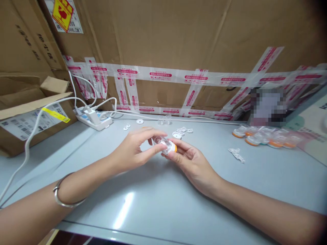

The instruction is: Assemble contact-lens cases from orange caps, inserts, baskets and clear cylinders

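Between my two hands, just above the table, is a small clear-domed plastic piece (166,145) with a white and orange base. The thumb and fingers of my left hand (139,146) close round its clear end. My right hand (194,162) grips the orange base, fingers curled behind it. Beyond the hands lie a round white plastic cap (176,135), small white perforated parts (186,130) and clear plastic cups (164,119). Left of these are a white disc (139,121) and some tiny white round parts (126,127).
Several similar clear-topped pieces (268,137) stand grouped at the right, with a white perforated part (236,155) before them. A white power strip (95,119) with cables sits back left beside an open carton (35,115). A large taped cardboard box (168,41) walls the back.
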`<state>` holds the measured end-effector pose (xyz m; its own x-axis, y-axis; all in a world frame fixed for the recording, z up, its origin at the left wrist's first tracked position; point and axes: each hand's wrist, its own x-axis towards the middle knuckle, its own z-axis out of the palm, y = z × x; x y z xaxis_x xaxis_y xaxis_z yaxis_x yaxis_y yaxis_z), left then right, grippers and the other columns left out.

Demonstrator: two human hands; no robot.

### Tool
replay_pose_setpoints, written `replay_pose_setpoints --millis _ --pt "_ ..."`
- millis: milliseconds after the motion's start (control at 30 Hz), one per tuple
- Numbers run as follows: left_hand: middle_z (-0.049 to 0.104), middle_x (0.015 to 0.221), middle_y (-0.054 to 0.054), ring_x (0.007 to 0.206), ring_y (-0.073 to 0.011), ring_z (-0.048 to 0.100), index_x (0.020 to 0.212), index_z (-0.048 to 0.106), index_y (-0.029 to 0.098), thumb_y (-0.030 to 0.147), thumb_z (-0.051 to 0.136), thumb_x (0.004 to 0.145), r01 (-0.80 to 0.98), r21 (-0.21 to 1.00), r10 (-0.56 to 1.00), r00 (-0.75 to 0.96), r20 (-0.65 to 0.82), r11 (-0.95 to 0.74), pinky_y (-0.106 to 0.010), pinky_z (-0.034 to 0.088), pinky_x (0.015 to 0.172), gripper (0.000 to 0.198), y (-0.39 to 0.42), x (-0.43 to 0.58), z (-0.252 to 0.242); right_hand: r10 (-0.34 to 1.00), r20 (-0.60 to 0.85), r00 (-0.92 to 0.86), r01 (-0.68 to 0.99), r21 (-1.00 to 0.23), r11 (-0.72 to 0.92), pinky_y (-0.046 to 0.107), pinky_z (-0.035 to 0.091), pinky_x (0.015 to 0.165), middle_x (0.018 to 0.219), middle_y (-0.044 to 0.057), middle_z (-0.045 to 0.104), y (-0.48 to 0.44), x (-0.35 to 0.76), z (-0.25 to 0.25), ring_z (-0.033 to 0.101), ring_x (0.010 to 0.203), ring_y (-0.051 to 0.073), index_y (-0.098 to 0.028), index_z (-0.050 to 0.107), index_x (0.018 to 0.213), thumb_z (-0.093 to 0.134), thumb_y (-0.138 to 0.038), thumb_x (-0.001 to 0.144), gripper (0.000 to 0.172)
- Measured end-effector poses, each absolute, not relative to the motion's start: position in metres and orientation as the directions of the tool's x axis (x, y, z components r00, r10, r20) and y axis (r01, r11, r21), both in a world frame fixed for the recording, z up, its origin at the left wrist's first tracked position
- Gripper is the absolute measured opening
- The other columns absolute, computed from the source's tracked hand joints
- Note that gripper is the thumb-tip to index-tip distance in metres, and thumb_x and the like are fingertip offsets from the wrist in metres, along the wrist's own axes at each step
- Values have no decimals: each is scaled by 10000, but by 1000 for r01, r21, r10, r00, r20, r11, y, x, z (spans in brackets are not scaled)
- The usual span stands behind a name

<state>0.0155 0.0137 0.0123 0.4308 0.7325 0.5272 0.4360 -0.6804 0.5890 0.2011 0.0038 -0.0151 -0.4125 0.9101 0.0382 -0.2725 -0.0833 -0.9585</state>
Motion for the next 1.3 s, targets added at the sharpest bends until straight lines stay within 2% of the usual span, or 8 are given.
replay_pose_setpoints --millis 167,300,433,633,767,867,1000,1300 --pt "654 707 -24 572 -110 579 856 610 156 369 604 789 458 709 843 341 416 -536 -219 457 551 223 7 22 11 928 111 -355 -185 -982 46 357 465 919 1016 31 677 0 199 -19 618 967 172 -210 623 1013 663 -256 742 278" --pt "582 507 29 397 -97 529 751 507 170 503 571 772 387 895 963 233 138 -222 -193 389 400 340 4 27 5 941 240 -240 -122 -969 215 326 497 889 1013 17 670 -3 198 -26 627 939 164 -238 640 988 694 -212 706 289" --pt "434 359 64 297 -80 422 594 454 172 600 459 792 463 881 970 240 -24 -93 -189 289 345 471 5 26 4 913 333 -236 -69 -943 326 319 496 899 1057 2 656 -3 199 -33 625 936 157 -277 651 1011 705 -184 693 335" --pt "389 382 43 378 -84 377 493 440 166 546 362 860 690 642 936 320 145 -335 -229 235 436 534 6 24 8 931 178 -320 -121 -982 146 359 518 850 946 20 705 2 198 -28 641 920 195 -251 665 1004 719 -244 674 334" --pt "470 534 36 489 -110 407 670 498 176 466 444 855 715 533 891 391 233 -453 -229 261 484 348 7 24 8 937 118 -329 -118 -990 83 355 498 868 947 26 700 5 200 -23 633 930 192 -240 663 1004 723 -284 672 340" --pt "582 855 -36 757 -160 523 943 525 187 294 438 886 584 518 773 557 304 -625 -255 390 662 149 10 19 8 910 108 -400 -159 -986 47 343 464 908 1013 38 675 7 202 -23 620 944 174 -226 655 1029 686 -293 723 314" --pt "530 1027 -75 974 -181 504 1096 536 219 81 378 859 377 524 600 714 360 -764 -299 405 852 317 16 13 10 842 39 -538 -283 -949 -138 300 474 879 955 28 669 10 204 -25 626 849 127 -207 669 981 625 -312 789 223" --pt "610 1072 -68 966 -183 562 1149 537 207 180 510 851 304 655 689 552 470 -691 -299 437 839 301 15 15 9 813 -85 -576 -388 -847 -364 242 500 843 879 39 691 8 205 -25 654 854 115 -168 615 1000 587 -331 825 241"
